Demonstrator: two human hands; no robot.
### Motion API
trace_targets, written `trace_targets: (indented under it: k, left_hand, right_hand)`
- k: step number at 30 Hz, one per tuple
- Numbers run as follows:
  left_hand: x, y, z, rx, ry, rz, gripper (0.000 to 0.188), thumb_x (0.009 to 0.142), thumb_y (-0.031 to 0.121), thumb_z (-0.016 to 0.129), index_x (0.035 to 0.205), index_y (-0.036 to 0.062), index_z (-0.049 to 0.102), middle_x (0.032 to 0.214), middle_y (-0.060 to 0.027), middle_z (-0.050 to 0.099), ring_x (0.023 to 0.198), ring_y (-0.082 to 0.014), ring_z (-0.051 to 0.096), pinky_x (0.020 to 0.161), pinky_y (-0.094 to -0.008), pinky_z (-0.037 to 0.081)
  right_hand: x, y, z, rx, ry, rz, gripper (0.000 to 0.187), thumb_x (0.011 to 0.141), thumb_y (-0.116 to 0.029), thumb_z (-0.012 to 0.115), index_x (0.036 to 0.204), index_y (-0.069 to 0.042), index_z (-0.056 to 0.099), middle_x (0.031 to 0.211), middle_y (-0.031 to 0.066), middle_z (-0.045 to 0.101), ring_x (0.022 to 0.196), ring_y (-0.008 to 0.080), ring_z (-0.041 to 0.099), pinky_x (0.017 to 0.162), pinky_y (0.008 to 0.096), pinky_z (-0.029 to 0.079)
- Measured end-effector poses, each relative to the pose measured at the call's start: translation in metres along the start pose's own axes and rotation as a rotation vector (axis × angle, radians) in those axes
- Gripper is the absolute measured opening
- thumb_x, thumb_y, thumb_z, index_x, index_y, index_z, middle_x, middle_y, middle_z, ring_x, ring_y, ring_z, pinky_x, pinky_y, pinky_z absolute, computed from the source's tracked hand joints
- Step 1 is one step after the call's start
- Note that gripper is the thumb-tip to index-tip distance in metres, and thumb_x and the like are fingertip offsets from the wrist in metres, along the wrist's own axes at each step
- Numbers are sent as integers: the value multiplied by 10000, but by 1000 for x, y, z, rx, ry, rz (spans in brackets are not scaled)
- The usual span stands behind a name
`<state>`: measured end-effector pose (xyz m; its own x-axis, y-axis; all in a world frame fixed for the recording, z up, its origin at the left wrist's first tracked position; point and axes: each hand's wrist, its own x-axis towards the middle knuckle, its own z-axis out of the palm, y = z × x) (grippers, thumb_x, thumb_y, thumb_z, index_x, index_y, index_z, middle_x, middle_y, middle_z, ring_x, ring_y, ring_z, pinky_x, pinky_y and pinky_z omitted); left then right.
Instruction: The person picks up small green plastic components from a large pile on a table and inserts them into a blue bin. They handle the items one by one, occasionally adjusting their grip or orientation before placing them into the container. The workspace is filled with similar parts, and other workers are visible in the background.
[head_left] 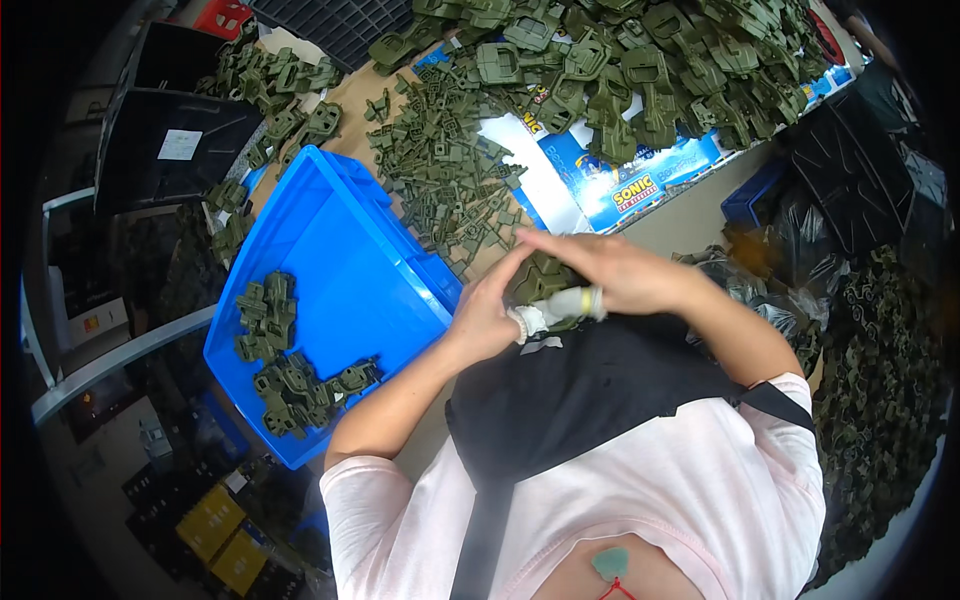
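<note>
Close in front of my body, both hands meet around an olive-green plastic part (pixel 543 280), which they partly cover. My left hand (pixel 487 312) is closed on its left side, with a white wrapping on the thumb. From the right, my right hand (pixel 632 275) curves over the same part, its fingertips reaching toward the left fingers. A pale covering with a yellow band (pixel 575 303) is on the right thumb. Just beyond the hands lies a spread of small olive-green pieces (pixel 435 150) on the tabletop. The held part's exact kind cannot be made out.
To my left stands a blue plastic bin (pixel 370 255) with several assembled green parts (pixel 290 390) inside. A large heap of green body pieces (pixel 650 70) covers the far table, near a dark crate (pixel 335 25). Bagged parts (pixel 800 250) and a dark lid (pixel 855 170) are at right.
</note>
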<state>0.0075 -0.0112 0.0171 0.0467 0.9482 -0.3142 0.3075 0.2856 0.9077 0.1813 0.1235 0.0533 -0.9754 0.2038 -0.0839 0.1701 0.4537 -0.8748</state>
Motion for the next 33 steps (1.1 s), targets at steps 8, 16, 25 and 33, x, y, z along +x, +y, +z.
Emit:
trace_targets:
  k: [8, 16, 25, 33]
  left_hand:
    - [7, 16, 13, 93, 116, 144, 751, 581, -45, 574, 1301, 88, 402, 1192, -163, 540, 1114, -318, 508, 902, -347, 425]
    - [38, 37, -17, -254, 186, 557, 1133, 707, 325, 728, 1399, 83, -136, 1455, -195, 110, 1282, -292, 274, 1046, -383, 223]
    - [41, 65, 2, 189, -30, 547, 565, 745, 242, 653, 1238, 20, 491, 1086, -180, 534, 917, -360, 533, 866, -369, 410]
    - [110, 94, -13, -333, 36, 359, 1005, 522, 192, 854, 1347, 37, 301, 1311, -167, 413, 1163, -253, 469, 963, -356, 386]
  right_hand:
    - [-9, 23, -1, 63, 16, 26, 908, 552, 115, 447, 1391, -180, 264, 1297, 147, 454, 1123, 344, 489, 917, 397, 420]
    - [-11, -9, -20, 862, 651, -110, 766, 781, -15, 601, 1410, -72, 169, 1371, 114, 332, 1224, 221, 386, 996, 347, 327]
    - [-55, -35, -59, -41, 252, -60, 876, 543, 28, 523, 1373, -166, 320, 1245, 170, 452, 1142, 342, 440, 944, 387, 376]
    - [-108, 10, -92, 503, 828, -37, 708, 671, -148, 746, 1292, -49, 421, 1290, 111, 399, 1174, 240, 412, 962, 322, 347]
